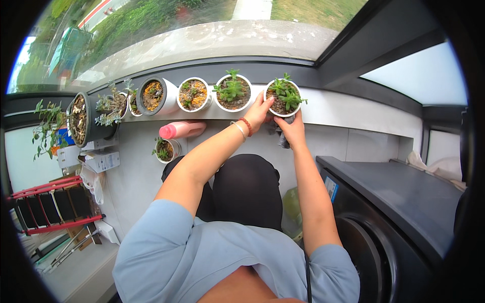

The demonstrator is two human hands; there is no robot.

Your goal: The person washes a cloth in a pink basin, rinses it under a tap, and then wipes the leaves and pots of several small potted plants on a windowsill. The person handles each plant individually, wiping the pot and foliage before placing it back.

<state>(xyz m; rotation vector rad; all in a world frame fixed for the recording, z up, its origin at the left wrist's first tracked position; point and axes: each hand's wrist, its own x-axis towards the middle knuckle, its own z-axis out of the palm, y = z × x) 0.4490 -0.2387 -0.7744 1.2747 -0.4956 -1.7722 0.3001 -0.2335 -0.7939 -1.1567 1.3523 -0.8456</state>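
Note:
My left hand (259, 113) grips the left side of a round white pot with a green succulent (285, 94), at the right end of a row of pots on the window ledge. From below right, my right hand (293, 129) holds the same pot, with a dark grey cloth (283, 140) hanging beneath it between my hands. Left of it on the ledge stand a white pot with a leafy succulent (232, 91), a white pot with small succulents in orange-brown grit (193, 94), and a larger white pot with a grey rim (153, 96).
Below the ledge are a pink bottle (182, 130) and a small potted succulent (165, 150). More potted plants, including one in a large dark pot (89, 121), are at the left, above boxes (100, 160) and a folded red-framed ladder (57, 204). A dark front-loading washing machine (382, 235) stands at my right.

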